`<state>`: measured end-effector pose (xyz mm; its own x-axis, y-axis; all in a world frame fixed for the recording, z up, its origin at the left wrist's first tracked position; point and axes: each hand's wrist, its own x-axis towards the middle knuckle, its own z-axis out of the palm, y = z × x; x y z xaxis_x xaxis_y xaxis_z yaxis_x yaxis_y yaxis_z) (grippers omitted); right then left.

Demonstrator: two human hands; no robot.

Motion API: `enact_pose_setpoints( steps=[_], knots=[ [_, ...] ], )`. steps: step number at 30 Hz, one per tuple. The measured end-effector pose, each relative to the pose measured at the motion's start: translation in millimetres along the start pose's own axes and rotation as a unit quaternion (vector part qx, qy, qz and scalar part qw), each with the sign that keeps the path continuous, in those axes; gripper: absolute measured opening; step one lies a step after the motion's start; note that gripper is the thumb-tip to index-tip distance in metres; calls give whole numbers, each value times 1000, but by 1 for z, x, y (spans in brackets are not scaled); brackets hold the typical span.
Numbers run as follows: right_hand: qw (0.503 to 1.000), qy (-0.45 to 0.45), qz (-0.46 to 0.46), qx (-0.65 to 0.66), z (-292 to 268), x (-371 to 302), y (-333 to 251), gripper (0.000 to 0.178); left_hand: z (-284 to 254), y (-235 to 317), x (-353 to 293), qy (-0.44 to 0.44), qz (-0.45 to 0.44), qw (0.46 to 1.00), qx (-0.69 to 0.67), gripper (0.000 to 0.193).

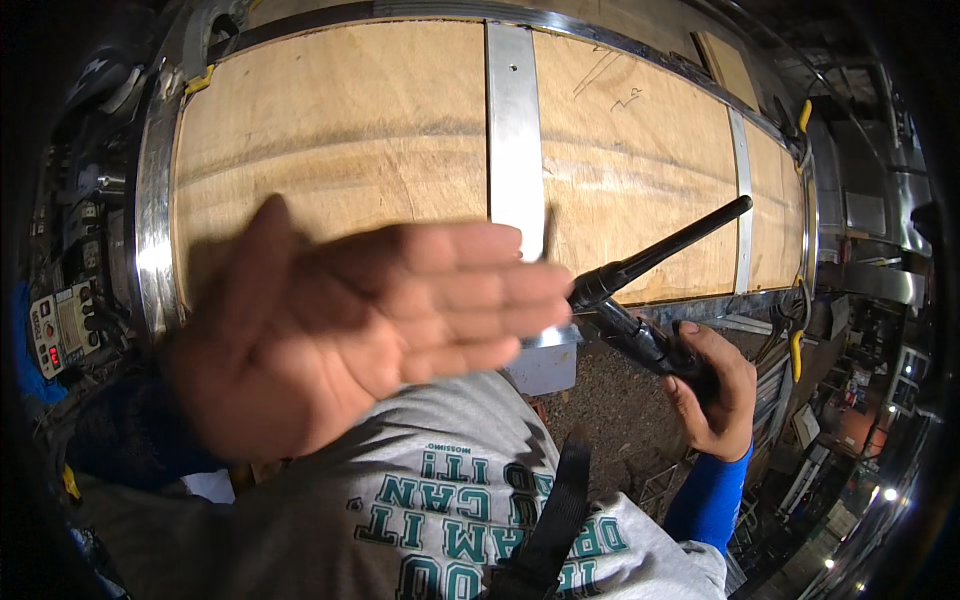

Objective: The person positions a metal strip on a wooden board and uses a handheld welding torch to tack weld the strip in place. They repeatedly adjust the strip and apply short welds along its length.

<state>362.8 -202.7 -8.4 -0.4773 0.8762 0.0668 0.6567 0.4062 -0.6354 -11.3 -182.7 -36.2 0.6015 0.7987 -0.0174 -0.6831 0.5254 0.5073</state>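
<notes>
My left hand point(370, 320) is raised close to the camera, palm showing, with its fingers stretched out side by side and nothing in them. It is slightly blurred. Just past its fingertips is a black TIG welding torch point(665, 247), its long back cap slanting up to the right. The fingers of my right hand point(725, 390) are wrapped round the torch handle at the lower right. The torch's front end is hidden behind my left fingers. Beyond both hands, a flat metal strip point(515, 140) crosses a plywood panel point(340, 110) set in a shiny metal frame point(155, 230).
Yellow-handled clamps grip the frame, one at the upper left point(199, 80) and another at the right point(797, 355). A narrower metal strip point(742, 200) crosses the panel's right part. At the left stands a machine with a red display point(60, 335). Metal pieces clutter the right side.
</notes>
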Motion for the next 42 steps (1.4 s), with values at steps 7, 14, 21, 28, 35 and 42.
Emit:
enact_pose_setpoints(
  steps=[7, 14, 21, 28, 35, 42],
  knots=[
    [998, -16, -44, -33, -5, 6, -4, 58, 14, -28, 17, -65, -125, 989, 42, 106],
    [997, -13, -62, -42, -4, 8, -7, 61, 24, -40, 20, -84, -169, 982, -21, 98],
    [997, -42, -46, -42, -5, 7, -5, 60, 24, -47, 19, -87, -161, 982, -50, 98],
    [999, 1, -44, -28, -3, 0, -4, 62, 22, -37, 23, -95, -146, 985, 10, 105],
    [1000, 29, -1, 4, -1, -8, 1, 60, 73, 42, 49, 167, -83, 982, -34, 105],
    [999, 5, -32, -3, 1, 1, -2, 56, 31, 20, 38, 47, 5, 997, -68, 105]
  ],
)
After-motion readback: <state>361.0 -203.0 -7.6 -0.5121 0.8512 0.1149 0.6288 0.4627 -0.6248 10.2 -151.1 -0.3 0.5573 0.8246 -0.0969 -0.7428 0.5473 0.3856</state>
